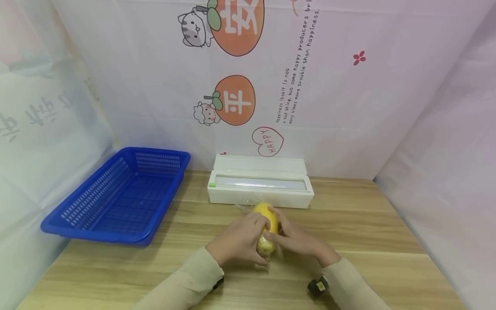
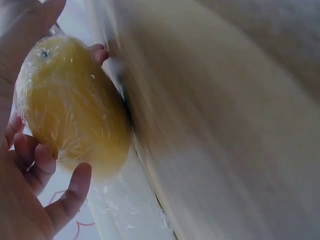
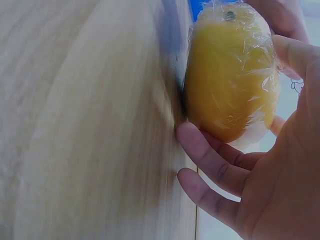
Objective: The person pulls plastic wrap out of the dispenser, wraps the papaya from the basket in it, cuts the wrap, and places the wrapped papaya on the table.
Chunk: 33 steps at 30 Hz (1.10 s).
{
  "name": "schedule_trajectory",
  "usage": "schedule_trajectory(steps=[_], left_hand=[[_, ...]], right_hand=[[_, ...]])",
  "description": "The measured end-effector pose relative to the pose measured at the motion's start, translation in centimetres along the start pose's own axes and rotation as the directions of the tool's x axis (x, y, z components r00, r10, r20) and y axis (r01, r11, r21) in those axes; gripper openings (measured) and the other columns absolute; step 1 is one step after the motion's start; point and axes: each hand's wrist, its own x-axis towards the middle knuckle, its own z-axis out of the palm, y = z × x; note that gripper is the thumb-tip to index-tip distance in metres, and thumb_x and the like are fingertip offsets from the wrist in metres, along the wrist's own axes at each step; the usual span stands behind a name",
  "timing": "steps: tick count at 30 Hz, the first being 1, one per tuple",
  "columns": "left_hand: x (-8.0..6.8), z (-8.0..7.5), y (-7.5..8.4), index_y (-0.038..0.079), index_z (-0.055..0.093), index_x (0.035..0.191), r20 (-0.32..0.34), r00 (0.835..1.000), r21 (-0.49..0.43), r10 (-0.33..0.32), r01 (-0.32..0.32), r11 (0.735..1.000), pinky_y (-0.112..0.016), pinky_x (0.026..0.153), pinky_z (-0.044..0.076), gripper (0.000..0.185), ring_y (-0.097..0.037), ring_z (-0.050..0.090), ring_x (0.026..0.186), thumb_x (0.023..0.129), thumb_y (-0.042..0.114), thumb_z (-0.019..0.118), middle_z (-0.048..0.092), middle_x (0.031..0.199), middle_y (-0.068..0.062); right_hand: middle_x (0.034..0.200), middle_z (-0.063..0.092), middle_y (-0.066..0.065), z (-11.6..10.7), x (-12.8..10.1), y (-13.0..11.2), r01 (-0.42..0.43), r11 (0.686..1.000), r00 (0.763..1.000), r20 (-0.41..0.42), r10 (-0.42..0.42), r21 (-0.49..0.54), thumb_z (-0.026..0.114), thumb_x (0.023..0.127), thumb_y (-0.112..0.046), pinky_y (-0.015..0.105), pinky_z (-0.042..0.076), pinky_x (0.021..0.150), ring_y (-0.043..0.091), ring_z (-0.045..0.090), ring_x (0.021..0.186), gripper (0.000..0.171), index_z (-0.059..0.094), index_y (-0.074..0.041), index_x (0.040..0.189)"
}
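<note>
An oval yellow fruit (image 1: 265, 232), wrapped in wrinkled clear cling film, is between both hands at the middle of the table. From the left, my left hand (image 1: 243, 237) holds it, fingers curled over its side. My right hand (image 1: 297, 237) grips it from the right, thumb on the near part and fingers at the far part. In the left wrist view, the fruit (image 2: 75, 107) shows a dark stem spot at one end. Film covers the fruit (image 3: 230, 75) in the right wrist view too. Just behind stands a white cling film dispenser (image 1: 259, 197), lid raised.
To the left, a blue plastic basket (image 1: 147, 224) with slotted walls stands on the wooden table (image 1: 348, 241). A white printed cloth (image 1: 329, 107) hangs behind the table, with more cloth at both sides. A loose bit of film (image 1: 243, 208) sticks out beside the fruit.
</note>
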Motion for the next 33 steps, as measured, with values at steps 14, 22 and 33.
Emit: schedule_trajectory(steps=[14,22,33], left_hand=[[0.6,-0.1,0.2,0.021,0.052,0.109,0.043,0.997,-0.086,-0.058,0.062,0.994,-0.018,0.072,0.047,0.056,-0.004,0.048,0.09,0.067,0.041,0.084,0.053,0.103,0.012],[0.3,-0.7,-1.3,0.022,0.055,0.113,0.1,0.995,-0.342,-0.008,0.042,0.939,-0.022,0.073,0.05,0.054,-0.006,0.053,0.087,0.078,0.052,0.083,0.055,0.097,0.01],[0.4,-0.9,-5.4,0.016,0.059,0.113,0.323,0.853,-0.605,-0.41,0.52,0.603,-0.036,0.065,0.053,0.051,-0.022,0.061,0.074,0.104,0.06,0.036,0.065,0.09,-0.009]], right_hand=[[0.122,0.058,0.006,-0.1,-0.1,0.1,-0.01,1.0,1.0,-0.006,0.009,-0.026,0.061,0.097,-0.052,0.045,0.045,0.097,0.018,0.056,0.11,0.089,0.008,-0.02,0.16],[0.112,0.059,0.004,-0.1,-0.3,0.2,-0.004,0.999,1.0,-0.002,0.004,-0.047,0.065,0.096,-0.049,0.042,0.048,0.094,0.016,0.057,0.104,0.089,0.01,-0.019,0.16],[0.112,0.06,0.009,0.0,-0.3,-0.2,-0.009,0.997,1.0,-0.015,0.008,-0.074,0.067,0.093,-0.05,0.044,0.05,0.088,0.018,0.058,0.099,0.091,0.013,-0.019,0.16]])
